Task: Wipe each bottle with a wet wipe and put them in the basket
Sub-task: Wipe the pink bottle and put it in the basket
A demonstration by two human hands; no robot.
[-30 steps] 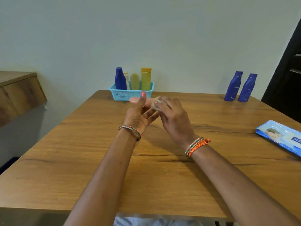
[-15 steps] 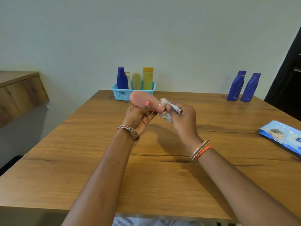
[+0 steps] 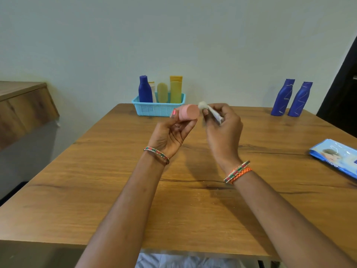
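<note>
- Since a moment ago I have turned the pink bottle (image 3: 188, 112) so its flat round end faces me, and my right hand (image 3: 222, 128) has drawn the wet wipe (image 3: 209, 111) off to the bottle's right.
- My left hand (image 3: 170, 132) holds the pink bottle up above the wooden table (image 3: 116, 190), fingers curled under it and thumb on its far side, the painted nail showing at the bottle's left edge.
- My right hand pinches the bunched wet wipe between thumb and curled fingers; the wipe's rounded tip sits just beside the bottle's right edge, and I cannot tell whether the two touch.
- Beyond my left hand stands the light blue basket (image 3: 158, 109), holding a dark blue bottle (image 3: 144, 89), a small white bottle (image 3: 152, 88), a rounded yellow bottle (image 3: 162, 92) and a tall yellow tube (image 3: 175, 89).
- Far beyond my right hand two dark blue bottles (image 3: 291, 99) stand side by side on the table.
- Well to the right of my right hand lies the blue wipes packet (image 3: 336, 157).
</note>
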